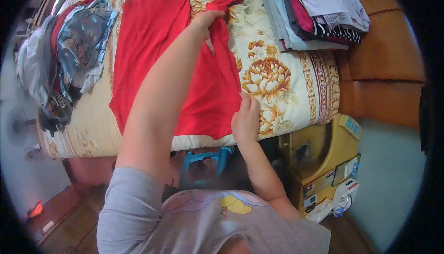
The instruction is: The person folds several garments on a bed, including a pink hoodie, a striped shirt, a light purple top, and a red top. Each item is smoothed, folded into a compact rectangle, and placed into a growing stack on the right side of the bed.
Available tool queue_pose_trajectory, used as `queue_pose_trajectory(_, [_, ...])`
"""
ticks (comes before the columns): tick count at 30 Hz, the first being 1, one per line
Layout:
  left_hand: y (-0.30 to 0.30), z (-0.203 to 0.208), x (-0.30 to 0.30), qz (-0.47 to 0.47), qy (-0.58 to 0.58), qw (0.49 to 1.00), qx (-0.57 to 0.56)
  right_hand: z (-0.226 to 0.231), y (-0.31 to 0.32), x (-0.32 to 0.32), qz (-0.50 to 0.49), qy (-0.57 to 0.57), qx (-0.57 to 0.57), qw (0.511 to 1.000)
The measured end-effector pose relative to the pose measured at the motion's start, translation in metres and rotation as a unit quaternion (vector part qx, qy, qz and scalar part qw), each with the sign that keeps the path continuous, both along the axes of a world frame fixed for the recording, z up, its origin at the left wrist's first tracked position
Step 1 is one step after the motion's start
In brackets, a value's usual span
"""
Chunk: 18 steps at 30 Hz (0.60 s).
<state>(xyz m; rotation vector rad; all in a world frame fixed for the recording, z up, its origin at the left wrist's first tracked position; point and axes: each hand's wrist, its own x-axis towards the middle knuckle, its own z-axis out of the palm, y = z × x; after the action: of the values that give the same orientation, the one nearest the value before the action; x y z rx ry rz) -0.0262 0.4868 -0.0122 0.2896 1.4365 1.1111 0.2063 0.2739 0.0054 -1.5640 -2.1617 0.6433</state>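
Note:
A red garment (152, 41), parted at its far end like a pair of trouser legs, lies spread over the flowered bed cover (273, 96). My left arm reaches across it, and my left hand (206, 21) is closed on the narrower, bunched red part at the far right. Nearer to me, my right hand (246, 119) pinches the garment's right edge between thumb and fingers. My left forearm hides some of the cloth's middle.
Folded clothes (314, 13) are stacked at the far right, beside a brown leather-like headboard or seat (384, 46). Loose clothes (69, 55) heap along the left edge. A blue plastic stool (206, 154) and a yellowish cabinet (319, 161) stand below the bed's near edge.

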Motion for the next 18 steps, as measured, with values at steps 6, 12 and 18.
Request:
queue_pose_trajectory(6, [-0.026,0.090,-0.015,-0.039,-0.087,0.973,0.209,-0.009,-0.015,0.003,-0.027,0.053,0.020,0.998])
queue_pose_trajectory(12, [-0.063,0.096,-0.102,0.008,-0.092,0.944,0.316,-0.009,-0.026,0.015,0.045,0.036,0.050,0.997])
queue_pose_trajectory(18, [-0.132,0.096,-0.115,0.094,-0.186,0.910,0.357,-0.012,-0.041,0.020,0.147,0.017,0.076,0.986])
